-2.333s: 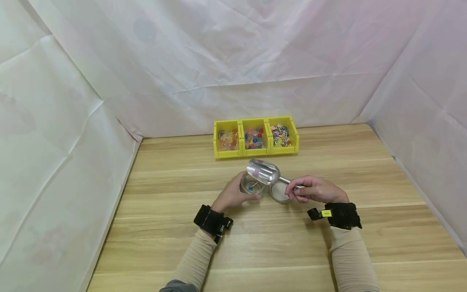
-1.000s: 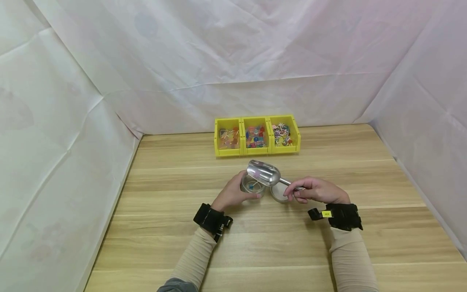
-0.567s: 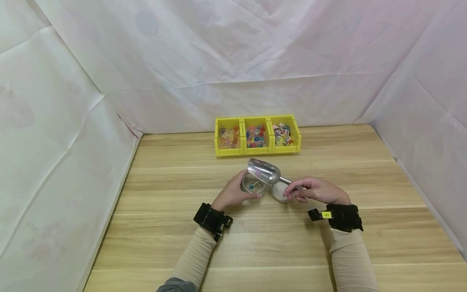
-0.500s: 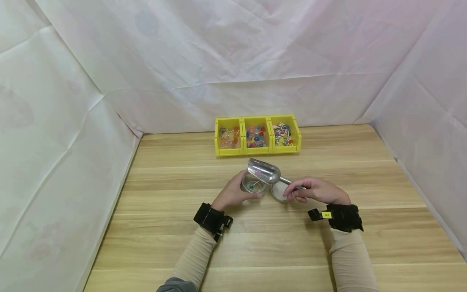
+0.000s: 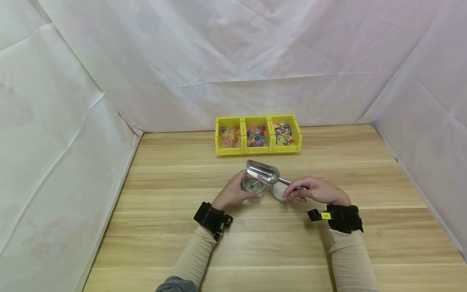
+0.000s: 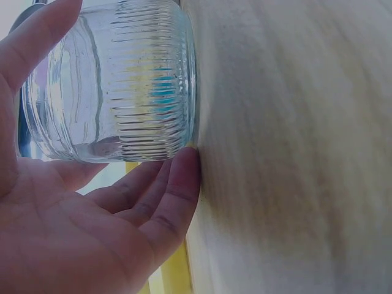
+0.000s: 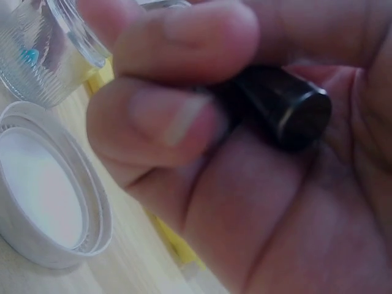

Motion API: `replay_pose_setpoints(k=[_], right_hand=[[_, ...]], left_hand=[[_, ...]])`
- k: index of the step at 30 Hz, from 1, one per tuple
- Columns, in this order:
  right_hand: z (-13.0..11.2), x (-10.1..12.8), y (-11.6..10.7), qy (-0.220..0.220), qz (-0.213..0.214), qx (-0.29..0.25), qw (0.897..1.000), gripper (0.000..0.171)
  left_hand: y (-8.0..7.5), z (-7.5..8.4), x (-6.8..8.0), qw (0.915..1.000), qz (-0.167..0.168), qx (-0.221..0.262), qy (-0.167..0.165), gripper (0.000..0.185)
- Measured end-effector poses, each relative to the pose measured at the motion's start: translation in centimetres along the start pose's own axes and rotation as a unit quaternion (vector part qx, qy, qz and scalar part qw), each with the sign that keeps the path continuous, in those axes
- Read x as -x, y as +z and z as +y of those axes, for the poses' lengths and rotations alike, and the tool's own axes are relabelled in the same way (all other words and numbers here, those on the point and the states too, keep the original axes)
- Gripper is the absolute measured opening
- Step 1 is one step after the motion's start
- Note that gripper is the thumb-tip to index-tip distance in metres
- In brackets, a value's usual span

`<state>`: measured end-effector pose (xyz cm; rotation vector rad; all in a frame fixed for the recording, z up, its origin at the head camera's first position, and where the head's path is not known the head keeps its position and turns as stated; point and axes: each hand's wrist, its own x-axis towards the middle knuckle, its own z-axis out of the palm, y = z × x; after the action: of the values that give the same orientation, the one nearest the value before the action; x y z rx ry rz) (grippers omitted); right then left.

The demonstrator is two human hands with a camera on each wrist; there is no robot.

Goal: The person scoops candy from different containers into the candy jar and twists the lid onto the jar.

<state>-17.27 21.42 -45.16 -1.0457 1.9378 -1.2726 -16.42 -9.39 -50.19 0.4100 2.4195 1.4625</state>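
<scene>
The scoop (image 5: 265, 173) is shiny rounded metal, lying slantwise ahead-left of my right hand (image 5: 315, 190), which pinches its handle (image 5: 285, 181). Its mouth is over the clear ribbed jar (image 6: 147, 122) that my left hand (image 5: 231, 194) curls around. Since half a second ago, both hands barely shift; the purple patch (image 5: 260, 177) on the scoop shows lower.

**Head view bright, wrist views hazy**

Head view: I get soft, even light, faint shadows on the tabletop (image 5: 277, 255), glints along the metal scoop (image 5: 263, 172). Left wrist: upper left washed out, glass jar (image 6: 116, 79) streaked with reflections, tabletop blurred. Right wrist: dimmer; I read the right hand (image 7: 251, 177) as soft-focused, the lid (image 7: 43, 190) glaring white.
</scene>
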Motion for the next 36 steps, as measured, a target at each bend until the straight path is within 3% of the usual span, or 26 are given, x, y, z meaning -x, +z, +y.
replay_pose_setpoints(k=[9, 18, 36], right_hand=[[-0.3, -0.2, 0.2, -0.003, 0.006, 0.024, 1.0, 0.029], [-1.0, -0.3, 0.5, 0.015, 0.02, 0.047, 0.999, 0.031], [-1.0, -0.4, 0.5, 0.028, 0.03, 0.054, 0.998, 0.035]], left_hand=[[-0.1, 0.3, 0.1, 0.9999, 0.002, -0.002, -0.01, 0.089], [-0.1, 0.0, 0.0, 1.0, -0.003, 0.002, 0.003, 0.087], [-0.2, 0.0, -0.1, 1.0, -0.005, 0.001, 0.003, 0.087]])
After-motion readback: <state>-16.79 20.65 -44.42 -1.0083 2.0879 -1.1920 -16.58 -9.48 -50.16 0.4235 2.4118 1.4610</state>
